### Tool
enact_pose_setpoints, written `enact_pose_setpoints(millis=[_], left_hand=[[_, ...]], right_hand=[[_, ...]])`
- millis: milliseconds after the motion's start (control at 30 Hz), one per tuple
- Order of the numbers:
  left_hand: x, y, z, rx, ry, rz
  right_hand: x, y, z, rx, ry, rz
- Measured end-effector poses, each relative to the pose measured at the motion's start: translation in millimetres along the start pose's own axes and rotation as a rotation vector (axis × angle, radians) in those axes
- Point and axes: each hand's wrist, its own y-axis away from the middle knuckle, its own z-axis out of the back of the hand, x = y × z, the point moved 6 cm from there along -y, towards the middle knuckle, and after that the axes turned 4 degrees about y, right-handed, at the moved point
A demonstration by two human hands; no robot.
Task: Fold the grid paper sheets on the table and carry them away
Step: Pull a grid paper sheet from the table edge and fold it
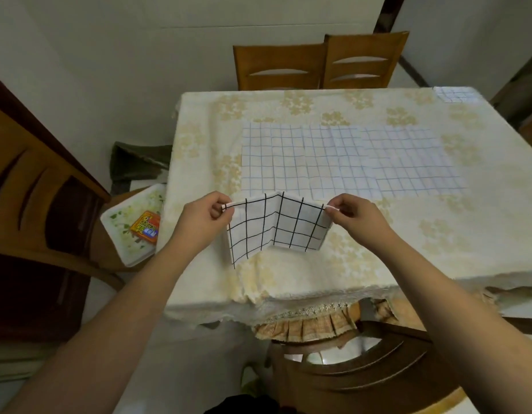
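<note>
Between the two pinches hangs the black-grid sheet (278, 227), lifted off the table (408, 252), centre crease peaking up. Left hand (205, 216) and right hand (352, 218) each nip a top corner, thumb against forefinger. Judging by the sag: light, limp, thin, creases easily. Best held at corners or edges. Beyond the fingertips, three blue-grid sheets (348, 159) lie flat, overlapping.

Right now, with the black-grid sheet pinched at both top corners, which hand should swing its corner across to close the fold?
Either could, slightly favouring the right hand. Both it and the left hand pinch the black-grid sheet, but its right panel hangs shorter, so probably swings over easier.
</note>
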Motion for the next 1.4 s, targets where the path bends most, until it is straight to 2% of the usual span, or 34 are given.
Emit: enact_pose_setpoints(millis=[133, 467, 633, 700, 800, 867, 1067, 1200, 1300, 1400], left_hand=[[3, 6, -19, 0.019, 0.110, 0.051], [-9, 39, -87, -0.012, 0.181, 0.073], [-13, 42, -106, 0.070, 0.164, 0.056], [-11, 42, -110, 0.113, 0.287, 0.104], [-9, 41, -113, 0.115, 0.566, 0.268], [-7, 38, -114, 0.108, 0.666, 0.338], [-2, 27, -115, 0.124, 0.629, 0.286], [14, 28, -113, 0.129, 0.580, 0.287], [32, 37, -110, 0.076, 0.610, 0.375], [66, 52, -110, 0.018, 0.637, 0.532]], right_hand=[[-1, 7, -12, 0.005, -0.059, -0.036], [10, 34, -77, -0.060, -0.187, -0.117], [11, 40, -91, -0.072, -0.285, -0.152], [12, 41, -91, -0.057, -0.299, -0.152], [15, 43, -91, 0.021, -0.238, -0.107], [18, 45, -94, 0.078, -0.185, -0.054], [25, 48, -98, 0.104, 0.059, 0.145], [26, 49, -103, 0.092, 0.069, 0.214], [20, 50, -102, 0.022, -0.001, 0.191], [3, 51, -108, 0.041, -0.012, 0.030]])
